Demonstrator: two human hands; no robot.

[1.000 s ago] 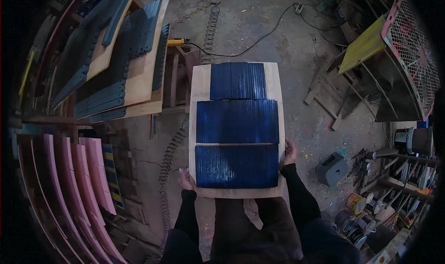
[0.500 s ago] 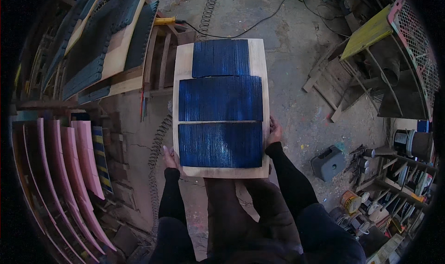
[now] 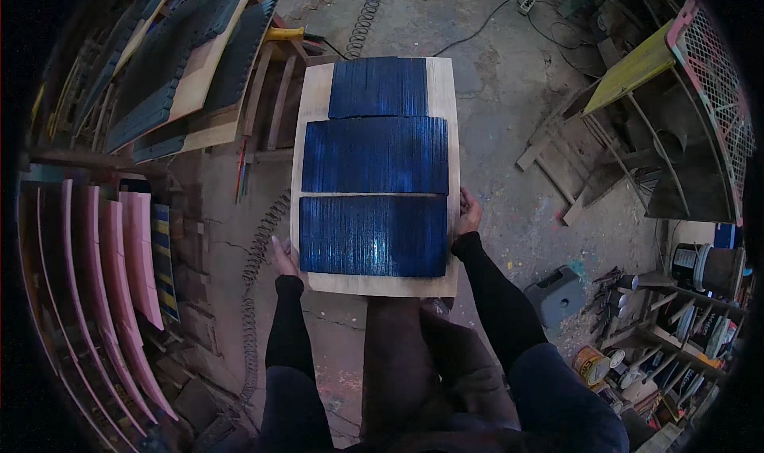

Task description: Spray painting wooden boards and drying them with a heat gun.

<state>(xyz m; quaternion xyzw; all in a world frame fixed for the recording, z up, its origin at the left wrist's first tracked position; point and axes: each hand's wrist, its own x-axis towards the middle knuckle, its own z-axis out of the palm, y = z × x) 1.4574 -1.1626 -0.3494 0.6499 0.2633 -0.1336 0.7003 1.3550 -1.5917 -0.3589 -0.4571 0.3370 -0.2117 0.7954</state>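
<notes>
Between my two hands is a pale wooden board (image 3: 382, 285), held up in front of my legs. Three glossy dark-blue panels (image 3: 374, 155) lie on it in a column, the top one narrower than the other two. My left hand (image 3: 285, 257) grips the board's left edge low down, its thumb pointing up and the other fingers hidden beneath. On the opposite edge, slightly higher, my right hand (image 3: 468, 213) is closed round the side, its fingertips partly out of sight under the board.
Pink curved panels (image 3: 145, 262) stand in a rack at left. Above them lean boards with dark scalloped pieces (image 3: 171, 71). A coiled hose (image 3: 256, 262) runs along the floor. At right are a grey case (image 3: 555, 295), shelves of paint cans (image 3: 593, 365) and a wooden frame with a yellow panel (image 3: 629, 71).
The board has shifted slightly up and to the left in the picture, with both hands still on its edges. It now covers more of the cable on the floor.
</notes>
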